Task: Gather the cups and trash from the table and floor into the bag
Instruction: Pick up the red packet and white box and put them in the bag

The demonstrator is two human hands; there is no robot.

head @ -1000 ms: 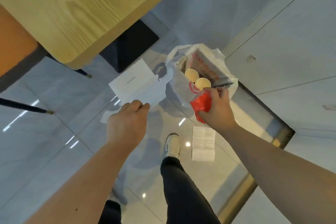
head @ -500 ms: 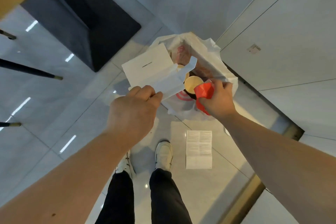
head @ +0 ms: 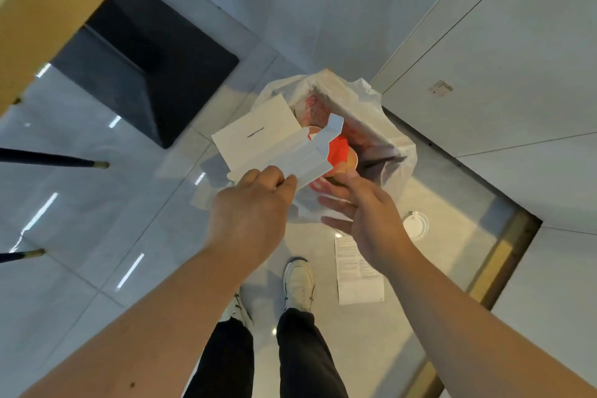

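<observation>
A white plastic bag (head: 378, 113) stands open on the floor against the wall. Inside it lie paper cups (head: 350, 160) and a red wrapper (head: 337, 152). My left hand (head: 252, 216) is shut on an opened white cardboard box (head: 274, 142), holding it over the bag's near rim. My right hand (head: 365, 216) hovers just in front of the bag with its fingers spread and nothing in it. A printed receipt (head: 357, 271) and a clear plastic lid (head: 415, 225) lie on the floor to the right.
A wooden table edge (head: 48, 19) fills the upper left, above a black pedestal base (head: 145, 71). Two dark chair legs (head: 51, 160) reach in from the left. My shoes (head: 298, 283) stand on the grey tiles. A wall (head: 484, 74) runs along the right.
My right hand has let go of the red wrapper, which now lies in the bag, and has opened. My left hand has brought the white box closer over the bag.
</observation>
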